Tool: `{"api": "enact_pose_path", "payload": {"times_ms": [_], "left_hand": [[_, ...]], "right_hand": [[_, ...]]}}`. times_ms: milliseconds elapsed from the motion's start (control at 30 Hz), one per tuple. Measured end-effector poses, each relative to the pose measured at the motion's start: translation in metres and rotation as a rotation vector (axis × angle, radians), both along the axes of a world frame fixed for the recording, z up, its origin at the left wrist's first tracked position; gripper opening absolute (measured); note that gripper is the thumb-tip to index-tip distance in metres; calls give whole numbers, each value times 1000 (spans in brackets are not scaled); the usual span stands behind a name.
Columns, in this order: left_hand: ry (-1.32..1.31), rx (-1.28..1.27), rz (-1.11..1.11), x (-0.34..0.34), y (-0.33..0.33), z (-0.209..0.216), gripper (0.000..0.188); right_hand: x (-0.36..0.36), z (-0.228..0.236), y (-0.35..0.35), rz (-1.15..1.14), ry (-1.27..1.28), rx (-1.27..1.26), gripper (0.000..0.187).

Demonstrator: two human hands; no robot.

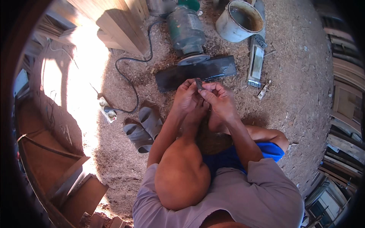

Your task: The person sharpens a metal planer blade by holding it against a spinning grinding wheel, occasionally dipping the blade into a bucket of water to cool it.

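Observation:
Both hands are raised in front of me, pinching a small dark flat piece [199,84], perhaps a blade; its exact kind is too small to tell. My left hand [186,95] grips it from the left with thumb and fingers. On the other side, my right hand [221,101] has its thumb and fingers closed on the same piece. Just beyond them a black board or plate [171,78] lies on the ground. Over its far edge stands a green-grey electric grinder [186,32] with a flat disc [194,59] at its near end.
A white bucket [232,28] of murky liquid stands far right, beside a sharpening stone on a wooden base [256,62]. The grinder's black cable [133,85] runs to a socket strip [106,110]. Sandals [140,131] lie left of my leg. Timber [121,26] and wooden frames [348,100] line the sides.

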State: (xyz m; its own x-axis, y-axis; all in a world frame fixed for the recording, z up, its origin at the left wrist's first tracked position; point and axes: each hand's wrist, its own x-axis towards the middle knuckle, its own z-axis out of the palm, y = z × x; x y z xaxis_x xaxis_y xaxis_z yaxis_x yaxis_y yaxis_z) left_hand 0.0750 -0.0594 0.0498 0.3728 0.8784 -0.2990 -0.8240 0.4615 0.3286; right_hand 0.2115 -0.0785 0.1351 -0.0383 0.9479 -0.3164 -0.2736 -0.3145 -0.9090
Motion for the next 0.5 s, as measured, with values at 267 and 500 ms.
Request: {"api": "enact_pose_path", "payload": {"times_ms": [267, 500], "left_hand": [[30, -30, 17, 0, 0, 3, 13], [31, -16, 15, -1, 1, 2, 11]], "right_hand": [[-2, -3, 4, -17, -9, -17, 14], [-6, -4, 6, -26, 8, -15, 13]]}}
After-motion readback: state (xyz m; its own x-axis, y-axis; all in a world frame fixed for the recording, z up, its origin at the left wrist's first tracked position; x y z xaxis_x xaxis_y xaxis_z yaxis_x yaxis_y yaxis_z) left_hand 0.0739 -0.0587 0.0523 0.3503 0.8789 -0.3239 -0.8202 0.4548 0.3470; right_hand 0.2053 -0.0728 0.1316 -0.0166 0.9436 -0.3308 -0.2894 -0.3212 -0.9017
